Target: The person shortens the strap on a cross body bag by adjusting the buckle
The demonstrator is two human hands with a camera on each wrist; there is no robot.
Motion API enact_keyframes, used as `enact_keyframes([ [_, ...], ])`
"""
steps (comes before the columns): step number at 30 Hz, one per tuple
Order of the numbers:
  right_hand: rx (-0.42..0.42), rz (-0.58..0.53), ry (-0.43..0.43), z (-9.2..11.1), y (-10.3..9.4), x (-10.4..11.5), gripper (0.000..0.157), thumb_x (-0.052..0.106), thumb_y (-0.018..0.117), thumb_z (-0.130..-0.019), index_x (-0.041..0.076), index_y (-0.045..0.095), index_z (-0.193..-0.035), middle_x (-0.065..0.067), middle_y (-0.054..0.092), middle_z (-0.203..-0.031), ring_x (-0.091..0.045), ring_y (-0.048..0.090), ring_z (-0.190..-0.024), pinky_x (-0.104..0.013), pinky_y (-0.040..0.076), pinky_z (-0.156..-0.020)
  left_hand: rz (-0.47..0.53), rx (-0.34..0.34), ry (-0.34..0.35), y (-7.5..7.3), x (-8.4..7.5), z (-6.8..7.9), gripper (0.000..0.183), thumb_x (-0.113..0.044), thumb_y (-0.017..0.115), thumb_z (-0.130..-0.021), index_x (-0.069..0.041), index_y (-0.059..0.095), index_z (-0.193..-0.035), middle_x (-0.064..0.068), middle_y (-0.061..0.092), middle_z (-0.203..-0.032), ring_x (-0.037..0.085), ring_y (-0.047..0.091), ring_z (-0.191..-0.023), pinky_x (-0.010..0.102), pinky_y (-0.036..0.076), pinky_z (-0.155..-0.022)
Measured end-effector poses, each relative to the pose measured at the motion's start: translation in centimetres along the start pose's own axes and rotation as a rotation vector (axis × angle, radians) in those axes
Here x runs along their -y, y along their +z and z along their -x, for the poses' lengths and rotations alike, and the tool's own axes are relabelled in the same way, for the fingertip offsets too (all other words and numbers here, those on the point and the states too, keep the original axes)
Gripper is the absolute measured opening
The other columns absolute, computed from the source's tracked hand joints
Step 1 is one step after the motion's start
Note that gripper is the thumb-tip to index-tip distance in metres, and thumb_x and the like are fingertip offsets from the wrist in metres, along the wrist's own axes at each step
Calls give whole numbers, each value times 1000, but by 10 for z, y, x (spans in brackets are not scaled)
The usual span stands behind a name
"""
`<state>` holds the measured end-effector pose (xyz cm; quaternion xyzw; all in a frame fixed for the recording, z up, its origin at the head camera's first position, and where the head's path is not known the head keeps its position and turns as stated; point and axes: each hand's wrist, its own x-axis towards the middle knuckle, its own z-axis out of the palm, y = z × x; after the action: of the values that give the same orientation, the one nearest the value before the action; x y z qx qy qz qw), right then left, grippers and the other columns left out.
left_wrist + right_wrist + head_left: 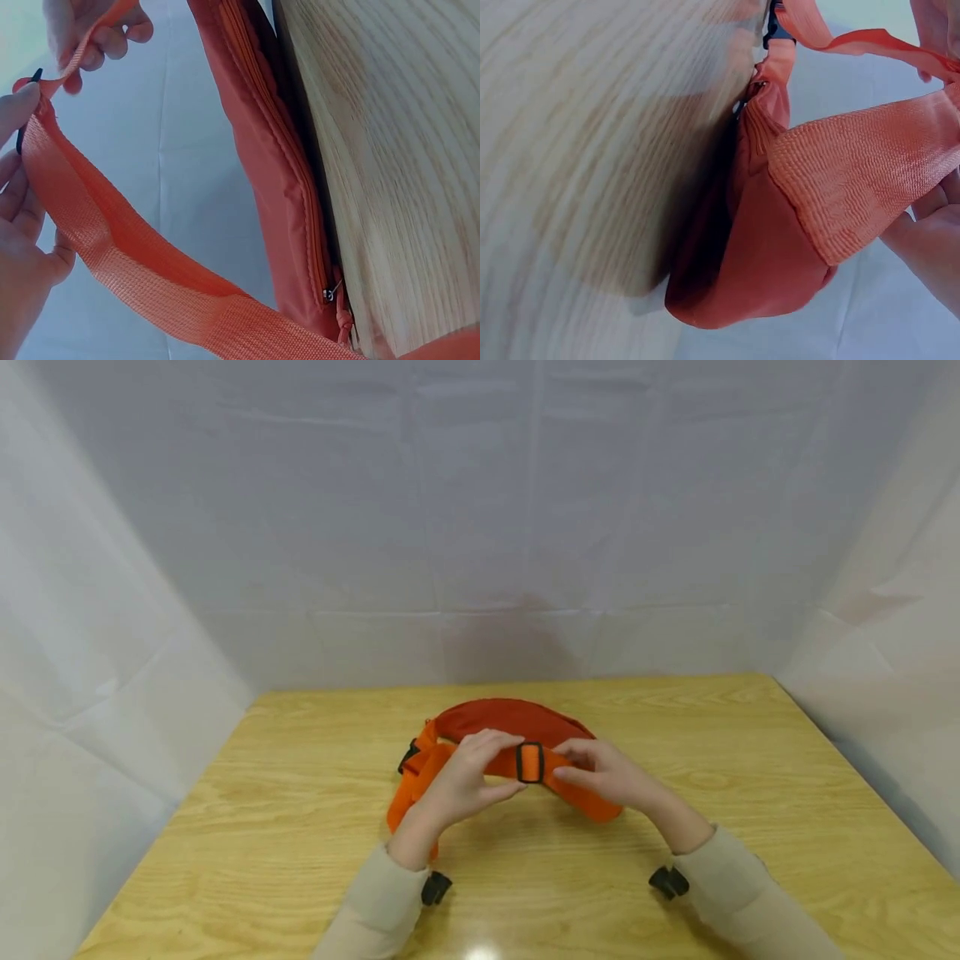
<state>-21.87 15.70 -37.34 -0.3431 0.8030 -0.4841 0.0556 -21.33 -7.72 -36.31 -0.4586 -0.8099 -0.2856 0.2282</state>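
Note:
A red-orange waist bag (510, 718) lies on the wooden table, its curved top toward the back. Its orange strap (157, 281) is lifted in front of it, with a black slider buckle (519, 763) threaded on it. My left hand (468, 781) pinches the slider between thumb and fingers. Just right of it, my right hand (611, 775) pinches the strap between thumb and forefinger. A zipper (281, 161) runs along the bag, its metal pull near the end. At the bag's left end sits a black clip buckle (408, 755), with loose strap looping down beside the left forearm.
The wooden table (247, 827) reaches back to a white sheet (480, 527) that hangs behind and at both sides. Small black pieces (436, 888) show beside both sleeve cuffs.

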Motion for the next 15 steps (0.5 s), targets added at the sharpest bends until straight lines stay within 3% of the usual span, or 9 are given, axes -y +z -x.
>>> enact_keyframes([
  [9,-72,-94,110,-1,-4,1,25,17,52,-90,-3,62,-102,-7,59,-86,-15,51,-70,-27,45,-62,93,-10,-9,0,0,0,46,-10,76,-69,-2,56,-110,5,57,-103,15,51,-97,32,40,-85],
  [15,-62,-130,48,-3,-8,5,26,15,50,-91,-6,62,-100,-7,60,-86,-14,49,-68,-26,43,-60,120,-2,0,0,-1,0,47,-11,76,-69,-3,56,-111,5,56,-103,15,50,-97,32,41,-85],
])
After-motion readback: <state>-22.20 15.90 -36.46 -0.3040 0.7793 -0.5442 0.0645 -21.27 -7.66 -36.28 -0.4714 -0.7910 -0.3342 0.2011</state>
